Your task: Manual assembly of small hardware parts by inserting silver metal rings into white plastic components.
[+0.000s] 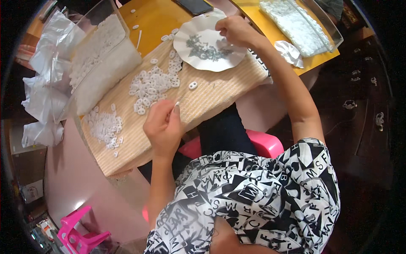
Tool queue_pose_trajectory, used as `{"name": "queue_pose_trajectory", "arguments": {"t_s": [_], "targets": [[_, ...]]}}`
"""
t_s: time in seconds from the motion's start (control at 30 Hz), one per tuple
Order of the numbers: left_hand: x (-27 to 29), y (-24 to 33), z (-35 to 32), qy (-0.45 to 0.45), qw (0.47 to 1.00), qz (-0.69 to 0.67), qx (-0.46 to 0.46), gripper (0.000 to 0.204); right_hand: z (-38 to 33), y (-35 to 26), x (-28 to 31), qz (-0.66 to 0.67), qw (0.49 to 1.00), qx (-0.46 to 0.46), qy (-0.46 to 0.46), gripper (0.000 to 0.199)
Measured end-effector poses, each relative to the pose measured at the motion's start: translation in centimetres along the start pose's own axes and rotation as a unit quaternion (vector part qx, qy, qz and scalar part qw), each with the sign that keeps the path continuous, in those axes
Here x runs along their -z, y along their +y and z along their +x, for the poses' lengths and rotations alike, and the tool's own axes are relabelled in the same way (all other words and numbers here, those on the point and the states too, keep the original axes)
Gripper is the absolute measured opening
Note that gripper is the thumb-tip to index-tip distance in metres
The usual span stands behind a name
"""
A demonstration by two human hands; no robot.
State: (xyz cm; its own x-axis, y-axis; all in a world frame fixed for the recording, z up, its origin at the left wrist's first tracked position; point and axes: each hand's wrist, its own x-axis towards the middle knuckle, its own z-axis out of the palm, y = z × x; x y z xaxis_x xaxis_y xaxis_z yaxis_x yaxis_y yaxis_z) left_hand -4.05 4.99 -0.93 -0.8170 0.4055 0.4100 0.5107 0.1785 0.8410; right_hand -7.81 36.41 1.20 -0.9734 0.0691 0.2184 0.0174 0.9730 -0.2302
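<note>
White bit (177,103) — pinched at fingertips (176,109), left hand (163,128) | right hand (231,31) — bunched over plate (224,65), hold unclear

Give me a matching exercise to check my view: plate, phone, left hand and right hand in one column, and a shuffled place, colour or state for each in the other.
Column one
1. Plate
2. Phone
3. Left hand
4. Right hand

Column two
A. Dark, lying on the yellow table
B. Over the right side of the dish
C. White, bearing small grey pieces
D. A small white piece at its fingertips

Pairs: 1-C, 2-A, 3-D, 4-B
</note>
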Motion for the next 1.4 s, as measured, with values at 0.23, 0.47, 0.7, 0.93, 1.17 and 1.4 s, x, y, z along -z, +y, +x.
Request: {"name": "queue_pose_trajectory", "arguments": {"t_s": [0.23, 0.47, 0.7, 0.93, 1.17, 1.4], "targets": [[1.9, 0.2, -1.6, 0.048, 0.955, -0.243, 0.165, 0.009, 2.4, -3.0, -2.3, -0.004, 1.000, 0.010, -0.005, 0.014], [3.2, 0.5, -2.3, 0.084, 0.921, -0.309, 0.224, 0.004, 2.6, -4.2, -3.3, -0.096, 0.995, 0.018, -0.027, 0.014], [3.9, 0.5, -2.5, 0.079, 0.881, -0.377, 0.274, 0.005, 1.4, -5.0, -1.0, -0.078, 0.997, -0.016, -0.008, 0.014], [4.4, 1.0, -2.7, 0.050, 0.860, -0.461, 0.212, 0.006, -3.6, -10.6, 2.6, 0.386, 0.915, -0.089, -0.081, 0.011], [4.2, 1.6, -3.4, 0.049, 0.837, -0.502, 0.213, 0.011, -9.1, -17.6, 0.6, 0.729, 0.650, -0.117, -0.180, 0.011], [3.7, 2.3, -4.0, 0.049, 0.820, -0.511, 0.254, 0.020, -10.9, -19.6, -1.6, 0.743, 0.648, -0.120, -0.115, 0.009]]}}
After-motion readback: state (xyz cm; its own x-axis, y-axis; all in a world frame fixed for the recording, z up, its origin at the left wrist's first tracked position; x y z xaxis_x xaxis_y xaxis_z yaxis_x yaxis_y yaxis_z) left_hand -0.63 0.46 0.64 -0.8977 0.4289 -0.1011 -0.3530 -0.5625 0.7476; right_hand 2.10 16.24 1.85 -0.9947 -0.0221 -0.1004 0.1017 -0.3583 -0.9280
